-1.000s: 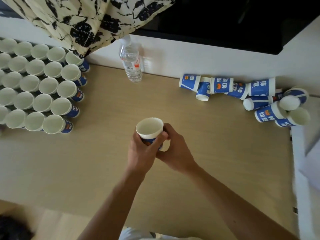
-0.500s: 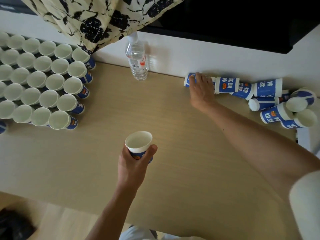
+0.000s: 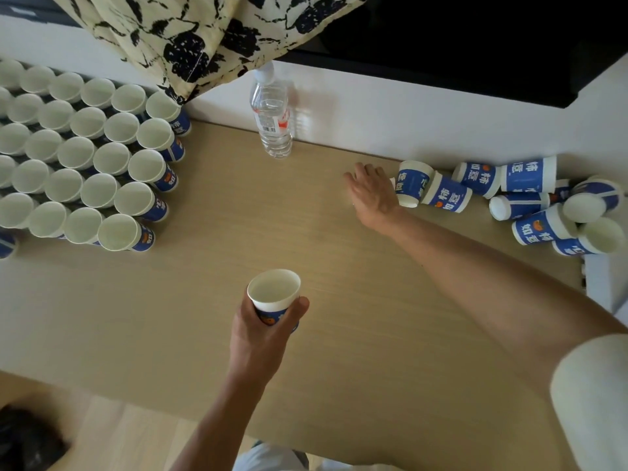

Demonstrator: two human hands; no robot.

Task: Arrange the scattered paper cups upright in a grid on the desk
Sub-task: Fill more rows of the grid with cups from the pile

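Currently: desk layout and hand status

Desk: light wood top. Its far edge meets a white wall, and the water bottle stands upright against that wall. A broad stretch of bare wood lies in front of the bottle, between the two cup groups.

Upright cup grid: left of the bottle, packed rim to rim, running out of frame on the left.

Scattered cups: right of the bottle along the far edge, lying on their sides, touching and overlapping.

Right hand: right of the bottle and slightly in front of it, palm down, fingers a little spread and lightly bent. It touches the leftmost tipped cup. Whether anything is gripped under the palm cannot be determined.

Left hand: well in front of the bottle, fingers and thumb wrapped round the lower wall of the held cup, which is upright with its mouth up.
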